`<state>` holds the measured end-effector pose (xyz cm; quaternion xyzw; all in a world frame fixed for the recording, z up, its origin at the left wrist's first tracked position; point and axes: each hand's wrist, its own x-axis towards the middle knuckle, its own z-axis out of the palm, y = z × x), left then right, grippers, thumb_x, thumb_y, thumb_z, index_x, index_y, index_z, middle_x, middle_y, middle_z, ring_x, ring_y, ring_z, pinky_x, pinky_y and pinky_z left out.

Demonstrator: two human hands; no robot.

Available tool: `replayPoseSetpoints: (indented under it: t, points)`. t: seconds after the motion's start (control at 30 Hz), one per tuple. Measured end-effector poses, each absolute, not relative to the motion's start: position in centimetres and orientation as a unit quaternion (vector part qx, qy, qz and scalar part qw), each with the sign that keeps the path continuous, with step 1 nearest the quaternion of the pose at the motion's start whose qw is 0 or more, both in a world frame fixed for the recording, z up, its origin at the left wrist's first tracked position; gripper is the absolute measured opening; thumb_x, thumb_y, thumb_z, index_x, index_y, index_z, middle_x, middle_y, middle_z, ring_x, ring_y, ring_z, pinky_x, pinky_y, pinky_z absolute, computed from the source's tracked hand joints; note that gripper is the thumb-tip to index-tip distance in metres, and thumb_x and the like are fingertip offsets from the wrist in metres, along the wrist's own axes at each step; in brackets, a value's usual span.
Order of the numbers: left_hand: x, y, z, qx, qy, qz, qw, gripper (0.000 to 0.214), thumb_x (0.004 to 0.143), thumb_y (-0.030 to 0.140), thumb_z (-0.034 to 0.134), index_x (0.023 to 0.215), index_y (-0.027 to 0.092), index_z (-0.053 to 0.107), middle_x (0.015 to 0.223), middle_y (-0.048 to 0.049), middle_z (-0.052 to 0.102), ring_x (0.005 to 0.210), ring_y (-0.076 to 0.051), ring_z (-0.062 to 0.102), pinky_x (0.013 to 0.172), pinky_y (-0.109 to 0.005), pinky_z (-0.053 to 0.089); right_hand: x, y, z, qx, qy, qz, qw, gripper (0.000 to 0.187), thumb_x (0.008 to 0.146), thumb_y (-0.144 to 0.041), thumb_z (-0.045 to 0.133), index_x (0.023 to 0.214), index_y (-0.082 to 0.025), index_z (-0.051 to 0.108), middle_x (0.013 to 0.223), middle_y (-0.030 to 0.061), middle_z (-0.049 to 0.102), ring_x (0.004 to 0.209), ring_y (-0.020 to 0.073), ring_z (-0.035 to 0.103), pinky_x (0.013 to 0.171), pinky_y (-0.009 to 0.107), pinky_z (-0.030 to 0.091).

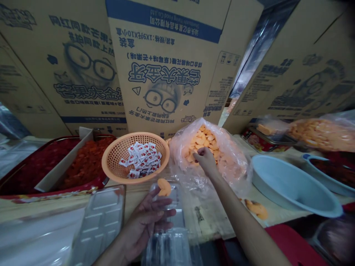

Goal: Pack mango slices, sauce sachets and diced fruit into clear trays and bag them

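Holding one curved orange piece (164, 187), its long side nearly upright, in the closed fingers (161, 212) of the left hand (142, 225) above a clear plastic tray (177, 218) on the tabletop (213, 221), while the right hand (205, 160), fingers pinched together, reaches down into a clear bag (233, 160) of orange pieces (206, 138) beside a round orange basket (111, 162).

The right hand (205, 160) can pass freely over the bare table (213, 218) in front of the plastic bag (235, 159). The orange basket (119, 155) stands close on the left, and the blue basin (291, 184) blocks the right.
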<state>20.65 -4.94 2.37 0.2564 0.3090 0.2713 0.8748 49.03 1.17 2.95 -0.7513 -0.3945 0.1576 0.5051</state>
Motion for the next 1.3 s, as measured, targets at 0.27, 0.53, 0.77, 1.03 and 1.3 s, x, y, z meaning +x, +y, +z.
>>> replayPoseSetpoints:
  t: [0.27, 0.53, 0.77, 1.03, 1.3]
  points:
    - [19.1, -5.0, 3.3, 0.250, 0.300, 0.301, 0.870, 0.072, 0.066, 0.004, 0.065, 0.129, 0.021, 0.035, 0.117, -0.0146, 0.057, 0.099, -0.032, 0.060, 0.080, -0.045, 0.048, 41.2, -4.1, 8.5, -0.598, -0.518, 0.378, 0.481, 0.027, 0.068, -0.037, 0.063, 0.087, -0.019, 0.054, 0.067, -0.0047, 0.051, 0.050, 0.0071, 0.046, 0.044, 0.019, 0.038]
    - [15.7, -5.2, 4.1, 0.256, 0.297, 0.339, 0.855, 0.064, 0.069, 0.005, 0.062, 0.127, 0.023, 0.041, 0.120, -0.0128, 0.057, 0.103, -0.031, 0.058, 0.081, -0.042, 0.048, 37.4, -3.7, 7.5, -0.463, -0.759, 0.188, 0.417, 0.013, 0.084, -0.021, 0.050, 0.095, -0.022, 0.056, 0.097, 0.0037, 0.060, 0.091, 0.0149, 0.057, 0.078, 0.030, 0.047]
    - [13.0, -5.2, 4.0, 0.248, 0.298, 0.368, 0.845, 0.067, 0.071, 0.005, 0.061, 0.130, 0.024, 0.036, 0.118, -0.0124, 0.059, 0.102, -0.030, 0.059, 0.076, -0.036, 0.050, 34.4, -3.8, 5.7, -0.382, -0.877, 0.071, 0.281, 0.025, 0.088, -0.018, 0.043, 0.106, -0.024, 0.059, 0.118, 0.0069, 0.053, 0.110, 0.0196, 0.049, 0.090, 0.035, 0.045]
    - [10.2, -5.0, 3.1, 0.230, 0.299, 0.410, 0.830, 0.068, 0.070, 0.003, 0.061, 0.129, 0.024, 0.035, 0.121, -0.0118, 0.056, 0.105, -0.030, 0.057, 0.078, -0.037, 0.050, 31.3, -3.1, 6.4, -0.351, -0.900, 0.123, 0.227, 0.031, 0.089, -0.028, 0.044, 0.118, -0.023, 0.054, 0.121, 0.0098, 0.054, 0.116, 0.0199, 0.047, 0.095, 0.038, 0.043]
    - [4.8, -4.2, 1.8, 0.193, 0.275, 0.447, 0.829, 0.073, 0.074, 0.003, 0.053, 0.136, 0.029, 0.026, 0.131, -0.0113, 0.048, 0.116, -0.032, 0.048, 0.096, -0.052, 0.036, 30.2, 7.2, 6.2, -0.573, -0.787, 0.166, 0.156, 0.024, 0.085, -0.017, 0.043, 0.104, -0.015, 0.058, 0.103, 0.0110, 0.061, 0.094, 0.0195, 0.057, 0.082, 0.033, 0.044]
